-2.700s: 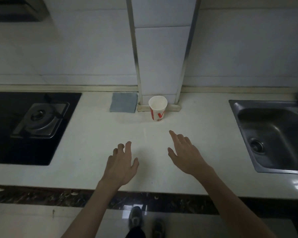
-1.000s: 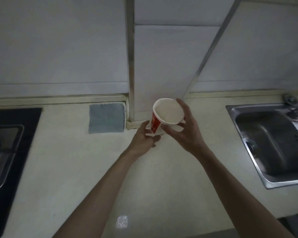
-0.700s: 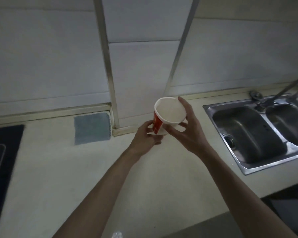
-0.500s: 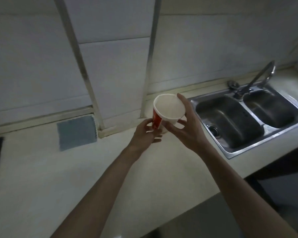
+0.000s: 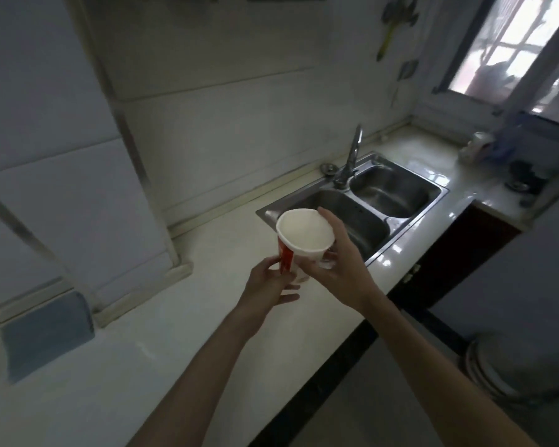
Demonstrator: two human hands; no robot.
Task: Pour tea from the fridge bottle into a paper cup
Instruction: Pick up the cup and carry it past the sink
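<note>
— How is the right hand [image 5: 339, 275] holding?
— It wraps the paper cup [image 5: 304, 235] near the top: the forefinger lies along the far side of the rim, the thumb comes in under the near side, and the other fingers curl around the wall. A firm hold, nothing loose.

— And the left hand [image 5: 268, 287]?
— It holds the same cup lower down. Its thumb presses the red print on the side and its fingers curl beneath the base.

— Where does that leave the cup?
— It is up in the air between both hands, above the pale countertop [image 5: 181, 350], just beside the left end of the sink [image 5: 410, 222]. It tilts so that the mouth faces the camera and the white inside shows.

— What lies around it?
— The steel sink has two basins, with a faucet [image 5: 352, 159] standing at the back between them. Well to the left a blue-grey cloth [image 5: 46, 333] lies flat on the countertop against the wall. Past the sink the counter turns a corner under a bright window [image 5: 523, 50]; some small things stand there, too blurred to tell what they are.
</note>
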